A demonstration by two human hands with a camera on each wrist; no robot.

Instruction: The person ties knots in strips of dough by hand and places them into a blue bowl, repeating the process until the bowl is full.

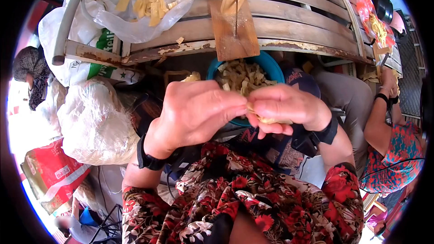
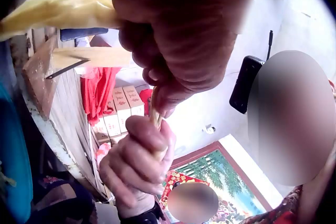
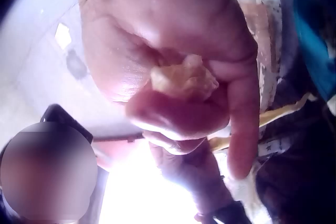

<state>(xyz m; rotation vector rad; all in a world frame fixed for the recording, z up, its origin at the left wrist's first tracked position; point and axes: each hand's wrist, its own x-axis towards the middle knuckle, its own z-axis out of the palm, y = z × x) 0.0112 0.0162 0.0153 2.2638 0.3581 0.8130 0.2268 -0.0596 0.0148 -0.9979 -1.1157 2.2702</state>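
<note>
Both hands meet in front of the chest, above a blue basin (image 1: 276, 65) holding pale yellow folded strips (image 1: 242, 76). My left hand (image 1: 196, 113) pinches one end of a pale yellow strip, and a long part of that strip (image 2: 68, 9) sticks out beyond it in the left wrist view. My right hand (image 1: 291, 108) curls round a crumpled pale yellow piece (image 3: 184, 79), which shows in its palm in the right wrist view. The fingertips of the two hands nearly touch, so the part between them is mostly hidden.
A slatted bench (image 1: 289, 27) with a wooden board and upright spike (image 1: 236, 22) stands ahead. An open plastic bag of flat strips (image 1: 154, 0) lies on it. Wrapped white bags (image 1: 97, 122) sit at the left. Another person (image 1: 391, 149) sits at the right.
</note>
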